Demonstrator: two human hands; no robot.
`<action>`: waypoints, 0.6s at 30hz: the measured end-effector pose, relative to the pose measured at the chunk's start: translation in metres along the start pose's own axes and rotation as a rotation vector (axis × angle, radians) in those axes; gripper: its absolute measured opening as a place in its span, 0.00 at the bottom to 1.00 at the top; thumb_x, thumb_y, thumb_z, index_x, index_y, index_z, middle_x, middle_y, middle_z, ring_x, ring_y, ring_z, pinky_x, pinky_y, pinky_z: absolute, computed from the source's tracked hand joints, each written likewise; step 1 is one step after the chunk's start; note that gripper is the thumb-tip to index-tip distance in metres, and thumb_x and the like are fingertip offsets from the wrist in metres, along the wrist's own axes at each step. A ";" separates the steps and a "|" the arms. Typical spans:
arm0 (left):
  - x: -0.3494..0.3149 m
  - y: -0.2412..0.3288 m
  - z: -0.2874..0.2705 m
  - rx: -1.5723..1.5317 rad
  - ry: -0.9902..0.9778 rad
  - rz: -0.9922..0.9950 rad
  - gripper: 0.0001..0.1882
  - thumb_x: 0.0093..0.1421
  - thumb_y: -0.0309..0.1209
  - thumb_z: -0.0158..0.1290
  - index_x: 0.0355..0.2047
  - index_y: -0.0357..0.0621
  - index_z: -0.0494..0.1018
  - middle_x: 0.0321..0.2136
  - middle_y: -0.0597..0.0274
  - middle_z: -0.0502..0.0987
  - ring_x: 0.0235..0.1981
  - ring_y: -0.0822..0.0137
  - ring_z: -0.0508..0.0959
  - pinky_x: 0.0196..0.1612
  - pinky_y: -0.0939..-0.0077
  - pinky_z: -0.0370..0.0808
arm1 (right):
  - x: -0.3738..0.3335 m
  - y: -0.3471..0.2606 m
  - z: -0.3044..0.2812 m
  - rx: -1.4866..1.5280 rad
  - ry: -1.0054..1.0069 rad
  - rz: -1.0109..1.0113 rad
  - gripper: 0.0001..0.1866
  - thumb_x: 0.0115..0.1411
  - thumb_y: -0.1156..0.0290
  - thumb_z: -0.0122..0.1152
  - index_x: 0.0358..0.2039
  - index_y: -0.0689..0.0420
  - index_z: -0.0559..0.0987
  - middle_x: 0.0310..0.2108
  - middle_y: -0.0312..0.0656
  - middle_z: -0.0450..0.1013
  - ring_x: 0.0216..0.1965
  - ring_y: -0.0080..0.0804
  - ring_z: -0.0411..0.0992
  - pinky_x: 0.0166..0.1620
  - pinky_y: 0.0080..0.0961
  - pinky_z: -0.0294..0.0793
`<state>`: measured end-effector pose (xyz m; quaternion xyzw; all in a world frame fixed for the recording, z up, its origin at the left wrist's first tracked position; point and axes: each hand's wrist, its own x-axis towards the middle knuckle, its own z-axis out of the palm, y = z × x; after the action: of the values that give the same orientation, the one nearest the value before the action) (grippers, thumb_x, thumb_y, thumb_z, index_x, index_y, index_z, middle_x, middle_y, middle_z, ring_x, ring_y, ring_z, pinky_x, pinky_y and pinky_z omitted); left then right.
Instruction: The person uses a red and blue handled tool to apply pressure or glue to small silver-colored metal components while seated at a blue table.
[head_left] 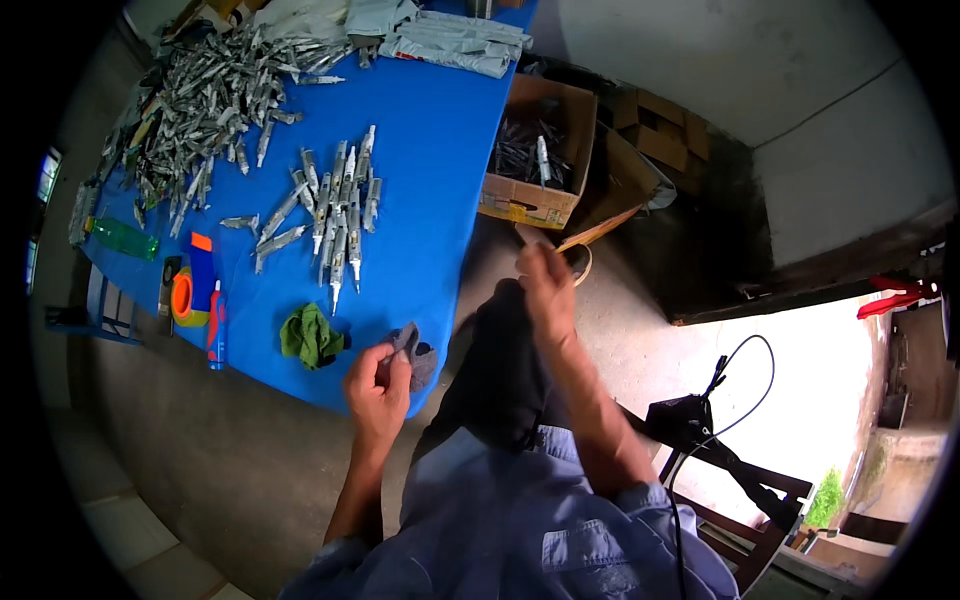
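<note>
My left hand (377,398) pinches a grey cloth (418,362) at the near right corner of the blue table. To the right of the table, my right hand (547,290) reaches out over the floor, fingers stretched forward with nothing visible in them. Beyond it, a pale silvery tube (543,161) shows over the dark contents of a cardboard box (530,204); whether it rests there or is in the air I cannot tell. A loose group of several silvery tubes (340,215) lies mid-table. Left of the grey cloth sits a crumpled green cloth (312,337).
A large heap of similar tubes (215,95) covers the far left of the table (420,130). Nearer are a green bottle (125,238), an orange-and-yellow tape roll (184,297) and a blue-red tube (217,328). At right stand an open carton (610,190) and a chair (745,505).
</note>
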<state>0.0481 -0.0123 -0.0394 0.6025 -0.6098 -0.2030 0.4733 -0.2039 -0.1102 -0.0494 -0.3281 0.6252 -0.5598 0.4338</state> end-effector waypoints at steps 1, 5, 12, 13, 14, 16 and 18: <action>0.000 0.000 0.001 0.004 0.008 0.007 0.07 0.63 0.26 0.62 0.38 0.34 0.78 0.23 0.64 0.76 0.22 0.76 0.71 0.24 0.76 0.67 | -0.020 0.009 0.002 -0.147 0.003 -0.182 0.25 0.68 0.60 0.62 0.58 0.66 0.74 0.42 0.44 0.77 0.44 0.32 0.77 0.50 0.28 0.76; 0.003 0.004 -0.003 0.056 -0.024 0.028 0.07 0.63 0.25 0.62 0.37 0.35 0.78 0.24 0.60 0.77 0.23 0.70 0.74 0.26 0.73 0.69 | -0.056 0.022 0.003 -0.386 -0.019 -0.534 0.18 0.63 0.80 0.61 0.53 0.65 0.76 0.50 0.51 0.75 0.49 0.43 0.78 0.54 0.33 0.76; -0.001 0.000 -0.001 0.072 -0.009 -0.043 0.08 0.61 0.25 0.63 0.38 0.34 0.79 0.27 0.51 0.81 0.26 0.59 0.80 0.30 0.67 0.76 | -0.086 0.016 0.008 -0.470 -0.083 -0.632 0.19 0.55 0.83 0.63 0.49 0.62 0.79 0.49 0.52 0.76 0.50 0.54 0.75 0.55 0.41 0.76; -0.001 -0.001 0.000 0.075 -0.007 -0.049 0.08 0.61 0.25 0.63 0.38 0.34 0.79 0.27 0.51 0.81 0.26 0.59 0.80 0.30 0.67 0.76 | -0.084 0.018 0.007 -0.488 -0.086 -0.668 0.18 0.55 0.83 0.63 0.48 0.61 0.80 0.49 0.51 0.76 0.50 0.53 0.76 0.55 0.41 0.76; -0.002 -0.003 0.000 0.088 0.000 -0.020 0.08 0.63 0.26 0.62 0.38 0.34 0.78 0.27 0.55 0.80 0.25 0.64 0.78 0.28 0.70 0.73 | -0.083 0.020 0.006 -0.505 -0.089 -0.700 0.18 0.55 0.83 0.63 0.48 0.61 0.80 0.49 0.50 0.77 0.50 0.52 0.76 0.54 0.41 0.75; -0.002 -0.007 0.002 0.115 0.012 0.039 0.07 0.66 0.27 0.61 0.40 0.34 0.78 0.25 0.62 0.77 0.23 0.75 0.73 0.25 0.75 0.68 | -0.082 0.021 0.004 -0.526 -0.094 -0.741 0.18 0.55 0.83 0.64 0.48 0.60 0.80 0.48 0.48 0.77 0.49 0.50 0.76 0.54 0.40 0.75; -0.002 -0.002 0.001 0.088 0.007 -0.040 0.08 0.63 0.26 0.62 0.39 0.34 0.79 0.27 0.55 0.80 0.24 0.66 0.77 0.27 0.71 0.73 | -0.081 0.022 0.002 -0.535 -0.096 -0.759 0.18 0.55 0.83 0.64 0.47 0.59 0.80 0.47 0.47 0.77 0.49 0.49 0.76 0.54 0.40 0.74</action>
<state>0.0475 -0.0116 -0.0420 0.6357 -0.6042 -0.1830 0.4443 -0.1675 -0.0351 -0.0568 -0.6595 0.5625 -0.4823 0.1266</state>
